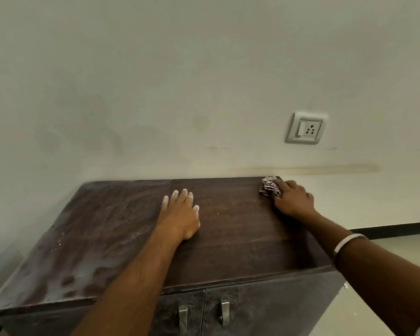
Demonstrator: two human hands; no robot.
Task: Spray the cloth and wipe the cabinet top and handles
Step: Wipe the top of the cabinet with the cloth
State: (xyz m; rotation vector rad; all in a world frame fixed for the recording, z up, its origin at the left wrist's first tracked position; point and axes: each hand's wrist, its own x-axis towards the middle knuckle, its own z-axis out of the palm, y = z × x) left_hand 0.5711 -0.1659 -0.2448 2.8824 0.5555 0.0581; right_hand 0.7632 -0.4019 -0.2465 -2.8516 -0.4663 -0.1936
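Left hand point(181, 215) lies flat, fingers point(177, 194) straight; right hand point(292, 200) curled, gripping.

Pale wall point(155, 69) fills most of view, faint grey smudges on it. White switch-and-socket plate point(305, 128) on wall, right of middle. Long brown smear point(301, 169) low on wall, under plate. Dark skirting strip point(398, 229) along wall bottom, right side. Pale floor point(383, 241) below strip, few white specks at lower right. Light soft, dim.
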